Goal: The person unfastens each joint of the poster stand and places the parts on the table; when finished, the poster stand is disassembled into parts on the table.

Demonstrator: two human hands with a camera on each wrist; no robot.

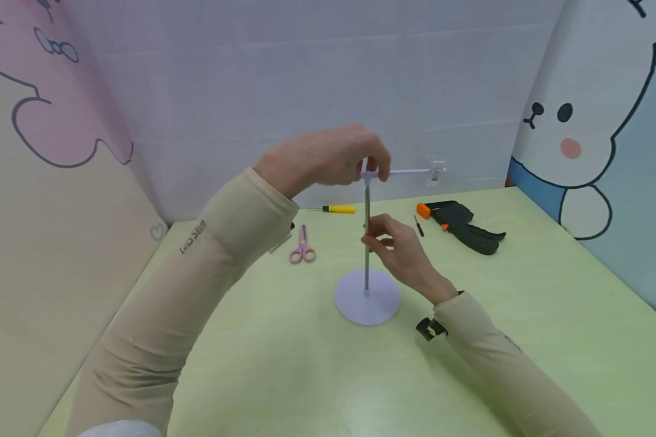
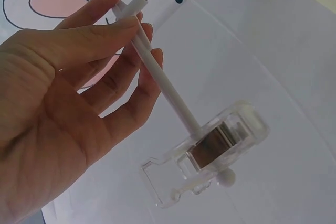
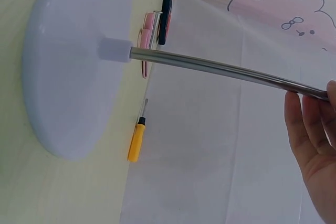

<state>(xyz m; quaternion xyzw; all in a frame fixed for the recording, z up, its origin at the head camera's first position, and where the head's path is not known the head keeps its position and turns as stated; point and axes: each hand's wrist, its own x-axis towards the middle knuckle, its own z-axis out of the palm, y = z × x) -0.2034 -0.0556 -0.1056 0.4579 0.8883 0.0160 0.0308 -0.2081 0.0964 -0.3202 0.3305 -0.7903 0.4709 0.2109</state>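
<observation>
A display stand rises from the table on a round white base with an upright metal pole. Its top is a white T-shaped joint carrying a white crossbar. At the crossbar's right end sits a clear plastic clip with a brown metallic strip, seen in the left wrist view. My left hand pinches the joint between thumb and fingers from above. Lower down, my right hand pinches the pole about halfway up; its thumb is mostly cut off in the right wrist view.
Pink scissors and a yellow-handled screwdriver lie behind the stand to the left. A small black screwdriver and a black trigger-grip tool with orange parts lie to the right. A draped wall backs the table.
</observation>
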